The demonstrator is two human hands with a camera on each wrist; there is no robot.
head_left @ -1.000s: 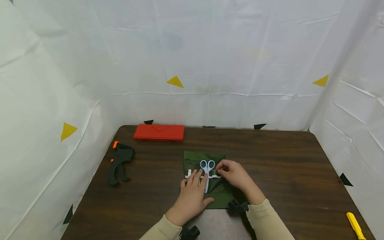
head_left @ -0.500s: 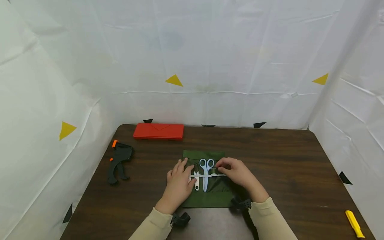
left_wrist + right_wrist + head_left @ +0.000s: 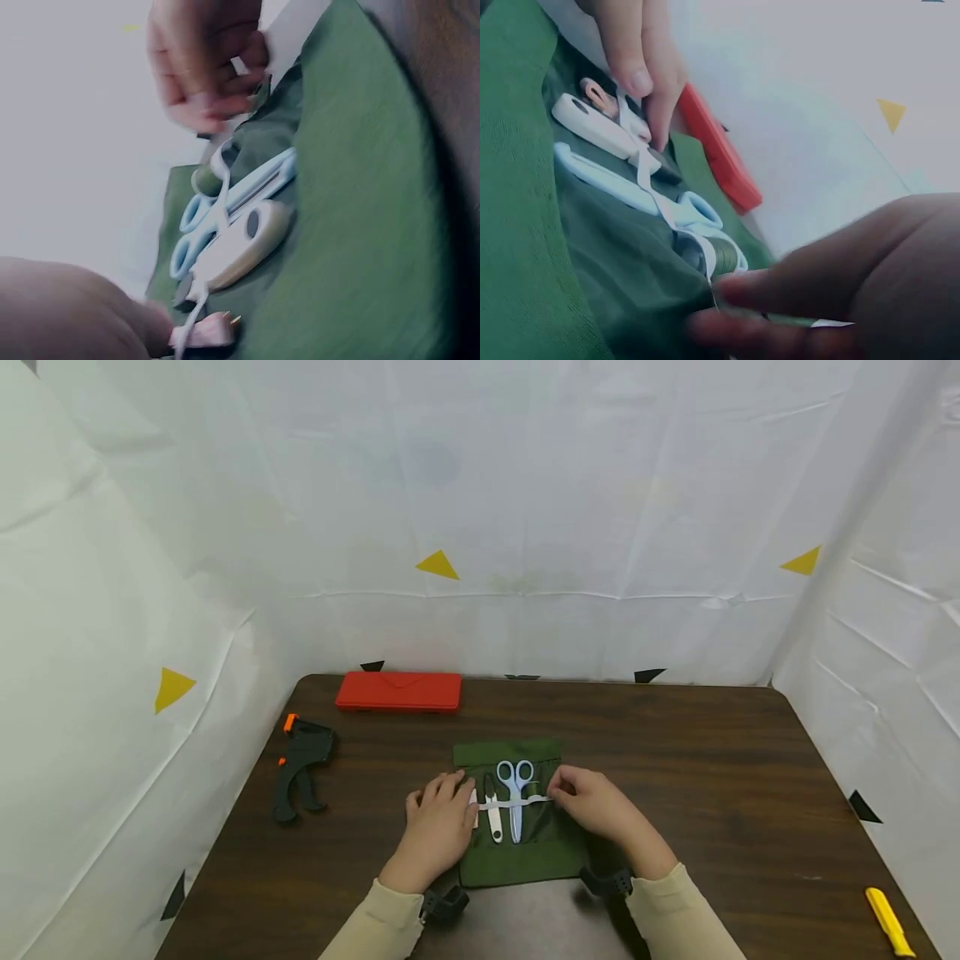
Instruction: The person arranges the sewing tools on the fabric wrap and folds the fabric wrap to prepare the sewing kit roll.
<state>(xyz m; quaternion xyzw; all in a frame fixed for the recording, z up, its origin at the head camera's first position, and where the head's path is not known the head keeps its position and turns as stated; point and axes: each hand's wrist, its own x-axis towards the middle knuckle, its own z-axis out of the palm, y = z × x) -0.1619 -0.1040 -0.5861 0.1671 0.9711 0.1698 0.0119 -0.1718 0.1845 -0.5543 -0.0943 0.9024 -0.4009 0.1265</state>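
Note:
An unrolled green cloth pouch (image 3: 525,864) lies on the table before me. Across it runs a white elastic band (image 3: 656,202). Under the band sit light blue scissors (image 3: 516,793), a white-handled tool (image 3: 495,822) with a dark end, a green thread spool (image 3: 724,256) and a small pinkish item (image 3: 598,97). My left hand (image 3: 438,827) rests at the pouch's left edge, its fingers extended beside the pinkish item. At the right side, thumb and fingertips of my right hand (image 3: 596,802) pinch the band's end; the fingertips are blurred in the right wrist view.
A red case (image 3: 399,692) lies at the table's back edge. The black clamp with orange parts (image 3: 302,768) is at the left. Near the right edge lies a yellow-handled tool (image 3: 889,920). A grey mat (image 3: 540,918) is at the front. White sheets surround the table.
My left hand has moved left off the scissors to the pouch's left side, uncovering the white-handled tool. The pouch has turned slightly. My right hand has shifted a little to the right.

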